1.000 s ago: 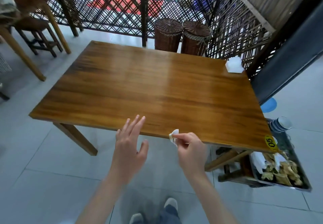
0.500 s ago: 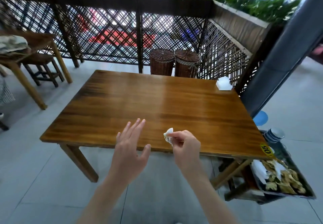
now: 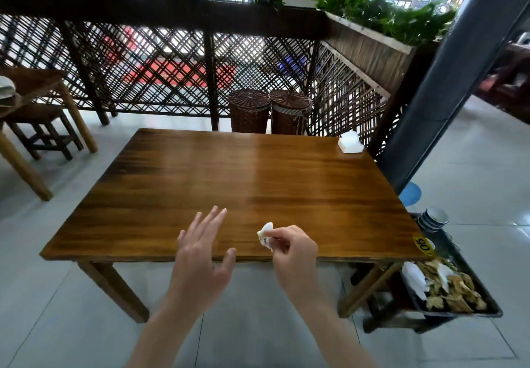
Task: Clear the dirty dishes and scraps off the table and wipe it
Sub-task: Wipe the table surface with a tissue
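Observation:
The brown wooden table (image 3: 243, 184) fills the middle of the head view, its top shiny. My right hand (image 3: 289, 250) hovers over the near edge with its fingers pinched on a small crumpled white tissue (image 3: 265, 231). My left hand (image 3: 200, 255) is held flat beside it, fingers spread, holding nothing. A white napkin box (image 3: 350, 142) stands at the far right corner of the table. A dark bin (image 3: 484, 290) low at the right holds food scraps and white paper, with stacked grey bowls (image 3: 433, 218) at its far end.
Two wicker baskets (image 3: 269, 111) stand behind the table against a lattice fence (image 3: 160, 72). Another wooden table and stool (image 3: 43, 126) are at the left. A grey pillar (image 3: 447, 86) rises at the right, a blue round object (image 3: 410, 193) at its foot. A yellow number sticker (image 3: 424, 243) marks the near right corner.
The view has tilted upward, so the fence and plants show more. Both hands keep their pose over the near edge, the right still pinching the tissue.

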Demonstrator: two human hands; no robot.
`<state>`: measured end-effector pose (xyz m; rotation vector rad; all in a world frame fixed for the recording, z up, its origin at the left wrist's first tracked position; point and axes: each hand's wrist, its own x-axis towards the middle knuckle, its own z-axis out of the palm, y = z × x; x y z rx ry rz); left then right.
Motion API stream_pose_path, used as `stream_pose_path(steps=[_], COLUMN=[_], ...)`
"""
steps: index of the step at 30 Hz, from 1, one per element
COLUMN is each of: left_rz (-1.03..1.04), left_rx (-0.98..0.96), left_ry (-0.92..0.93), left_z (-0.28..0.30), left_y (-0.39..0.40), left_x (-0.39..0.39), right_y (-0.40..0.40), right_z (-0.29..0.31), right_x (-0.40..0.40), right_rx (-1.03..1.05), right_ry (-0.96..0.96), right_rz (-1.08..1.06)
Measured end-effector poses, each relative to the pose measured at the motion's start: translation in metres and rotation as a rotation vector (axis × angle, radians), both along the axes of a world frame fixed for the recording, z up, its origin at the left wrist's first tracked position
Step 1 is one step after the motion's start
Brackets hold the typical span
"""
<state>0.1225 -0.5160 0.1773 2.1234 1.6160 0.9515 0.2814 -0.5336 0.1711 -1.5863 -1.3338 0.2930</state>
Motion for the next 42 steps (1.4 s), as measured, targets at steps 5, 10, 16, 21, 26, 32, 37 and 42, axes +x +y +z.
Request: stream_pose_path(steps=[5,10,16,21,26,32,37,42], left_rz=[-0.077,-0.158,-0.235,-0.267,-0.259,-0.235,-0.242,-0.233], left_rx=[-0.004,-0.008,-0.029,-0.048,-0.052,-0.074,-0.091,-0.107], left_ry=[-0.003,-0.005,0.004,0.002,-0.009,-0.058,0.0,0.058], left_z=[-0.001,-0.002,-0.003,-0.013,-0.016,-0.017,-0.02,-0.029], left_y=[0.007,0.011,0.016,0.009,0.0,-0.012,-0.013,0.003], left_x=[0.026,0.064,0.149,0.249,0.354,0.46,0.52,0.566], right_y=[-0.003,-0.006,-0.017,-0.032,-0.044,-0.051,-0.047,-0.03], right_z=[0.002,-0.002,-0.008,-0.006,-0.002,-0.006,-0.02,-0.032], right_x=[0.028,0.069,0.148,0.255,0.364,0.471,0.527,0.565], right_rx=[-0.038,-0.038,-0.061,-0.109,-0.143,-0.143,-0.158,-0.168], right_ry=[0.009,0.023,0.014,0.009,-0.055,-0.042,-0.036,-0.014], right_rz=[-0.035,-0.108,-0.184,-0.234,-0.223,-0.174,-0.17,-0.168])
